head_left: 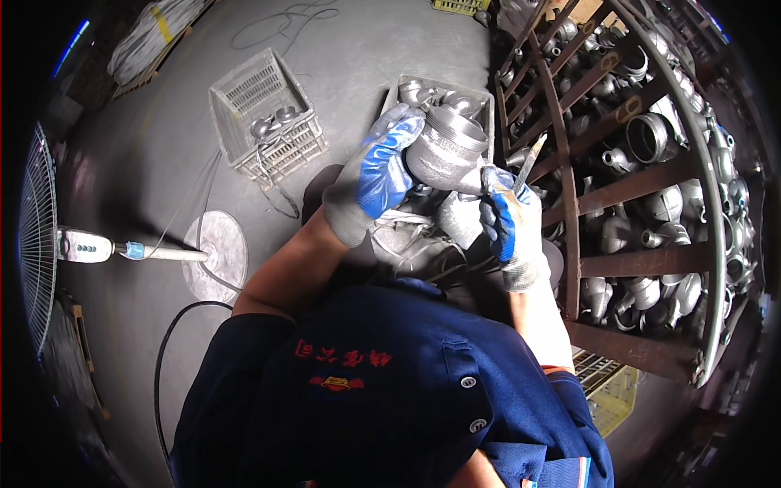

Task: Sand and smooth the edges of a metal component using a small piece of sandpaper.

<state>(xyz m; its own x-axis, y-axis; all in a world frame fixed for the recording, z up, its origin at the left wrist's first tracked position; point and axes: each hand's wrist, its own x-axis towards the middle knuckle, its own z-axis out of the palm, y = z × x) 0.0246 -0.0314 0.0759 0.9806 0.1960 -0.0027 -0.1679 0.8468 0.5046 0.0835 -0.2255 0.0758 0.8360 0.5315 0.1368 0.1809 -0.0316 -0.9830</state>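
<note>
The view looks down from the person's head, through the left one of two side-by-side fisheye cameras. It sits a short way above the left hand (pixel 386 169) and right hand (pixel 508 218), with the person's shirt (pixel 342 427) looming nearest below them. Floor (pixel 350 69) spreads beyond and left of them; to their right, a rack (pixel 643 261) curves toward the rim.
</note>
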